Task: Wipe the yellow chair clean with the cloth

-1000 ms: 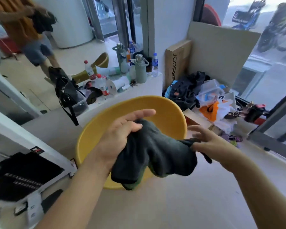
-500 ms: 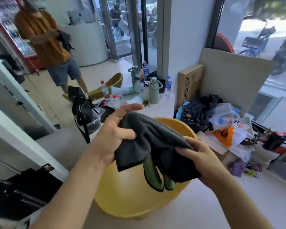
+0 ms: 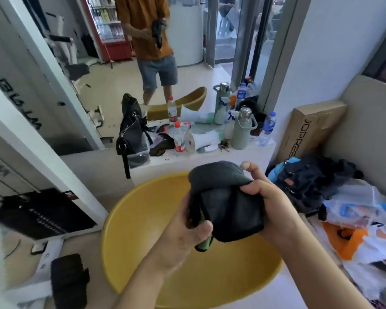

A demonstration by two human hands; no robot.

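The yellow chair (image 3: 147, 219) is a round, bowl-shaped seat directly below my hands. A dark grey cloth (image 3: 230, 204) with a green underside is bunched into a folded pad above the seat. My left hand (image 3: 183, 233) grips its left edge with thumb on top. My right hand (image 3: 267, 197) clamps its right side, fingers curled over the top fold. The cloth hangs clear of the chair, not touching it.
A white ledge (image 3: 210, 157) behind the chair holds bottles, a grey flask (image 3: 242, 130), a black bag (image 3: 132, 132) and a paper roll. Clothes and plastic bags (image 3: 343, 208) pile up at the right beside a cardboard box (image 3: 308, 132). A mirror reflects a person standing.
The cloth has been gathered from a loose drape into a compact folded pad between both hands. The view has tilted upward, so the chair sits lower in frame.
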